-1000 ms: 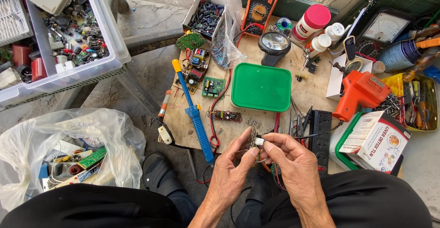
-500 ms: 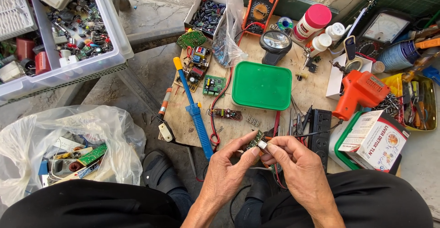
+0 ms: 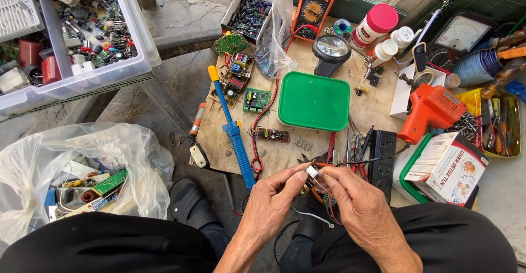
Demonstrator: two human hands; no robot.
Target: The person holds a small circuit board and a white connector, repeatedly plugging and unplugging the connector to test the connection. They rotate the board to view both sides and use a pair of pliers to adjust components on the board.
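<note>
Both my hands pinch one small white component over my lap.
My left hand and right hand each keep a grip clamped on the small white component, near the wooden surface.

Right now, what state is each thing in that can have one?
Green container: lid on, flat on the board.
Small white part: pinched between the fingers of both hands, wires trailing.
Left hand: gripping the part.
Right hand: gripping the part.
Clear plastic bag: open, holding boards and scrap.
Blue desoldering pump: lying flat, untouched.
Orange soldering gun: lying down, untouched.
Small cardboard box: open, full of capacitors.
</note>
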